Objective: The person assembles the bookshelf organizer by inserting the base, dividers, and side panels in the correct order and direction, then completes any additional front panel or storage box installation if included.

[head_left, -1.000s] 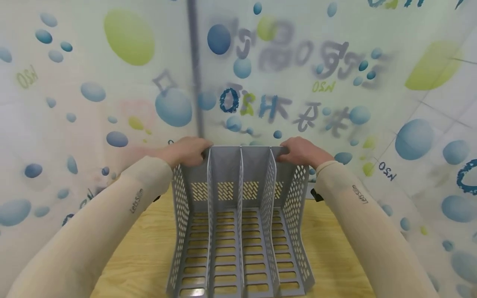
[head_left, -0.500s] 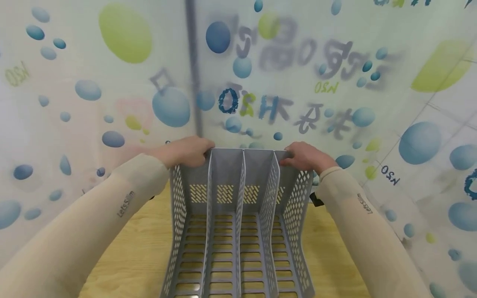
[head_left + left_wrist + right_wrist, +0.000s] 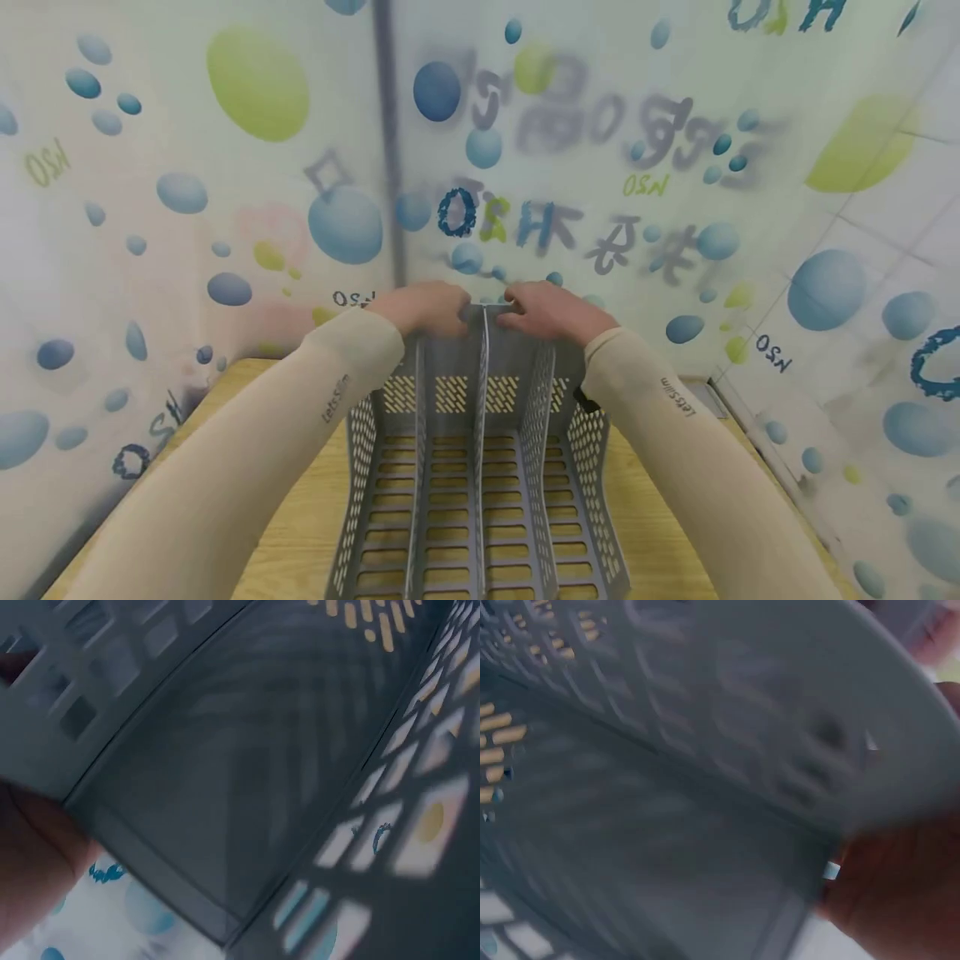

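A grey plastic file rack [image 3: 450, 358] with three upright dividers and slotted, perforated panels stands before me in the head view. My left hand [image 3: 435, 308] grips the top edge of its back wall, just left of the middle divider [image 3: 482, 417]. On the other side of that divider, my right hand [image 3: 551, 310] holds the same edge, thumb in front. The left wrist view looks into one compartment, with part of the left hand [image 3: 37, 870] at the rim. In the right wrist view the right hand [image 3: 900, 885] is dark and blurred beside a divider.
Under the rack lies a wood-grain table [image 3: 300, 492]. A pale curtain [image 3: 300, 167] printed with blue and green ovals hangs close behind and along both sides. A grey flat item [image 3: 708, 396] lies at the table's back right.
Both hands have slid inward along the top edge, from near the outer dividers to either side of the middle one. The rack stays in about the same place.
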Available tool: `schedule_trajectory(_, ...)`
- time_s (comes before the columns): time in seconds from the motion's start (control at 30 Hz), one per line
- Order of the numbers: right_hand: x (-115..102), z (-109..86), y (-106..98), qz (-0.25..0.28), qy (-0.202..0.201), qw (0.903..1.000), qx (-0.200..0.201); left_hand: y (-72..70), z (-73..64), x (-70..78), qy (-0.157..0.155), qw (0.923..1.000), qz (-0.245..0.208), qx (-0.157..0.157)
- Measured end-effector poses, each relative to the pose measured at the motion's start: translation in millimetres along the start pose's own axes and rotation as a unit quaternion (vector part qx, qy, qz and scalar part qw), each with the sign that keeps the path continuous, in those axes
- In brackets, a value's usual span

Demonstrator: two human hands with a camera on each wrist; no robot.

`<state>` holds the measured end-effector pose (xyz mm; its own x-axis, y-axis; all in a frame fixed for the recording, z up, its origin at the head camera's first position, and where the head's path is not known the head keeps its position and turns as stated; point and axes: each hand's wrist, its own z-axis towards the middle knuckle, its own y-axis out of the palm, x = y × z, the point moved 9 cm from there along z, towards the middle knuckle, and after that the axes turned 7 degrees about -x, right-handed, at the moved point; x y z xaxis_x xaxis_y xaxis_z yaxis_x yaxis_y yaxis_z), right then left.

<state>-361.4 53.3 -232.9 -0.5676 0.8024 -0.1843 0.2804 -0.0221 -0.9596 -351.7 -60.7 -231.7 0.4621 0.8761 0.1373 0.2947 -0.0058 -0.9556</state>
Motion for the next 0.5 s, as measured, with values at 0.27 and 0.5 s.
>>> schedule_trajectory(0.27, -5.8, 18.2, 14.0, -0.081, 0.045, 0.9956, 0.016, 11.2, 11.5, -7.9, -0.038, 0.9987, 0.020, 0.029)
schedule_trajectory(0.5, -3.0, 11.5, 8.3, -0.098, 0.078, 0.9918, 0.027, 5.0, 11.0, -2.5, -0.041, 0.9959, 0.057, 0.057)
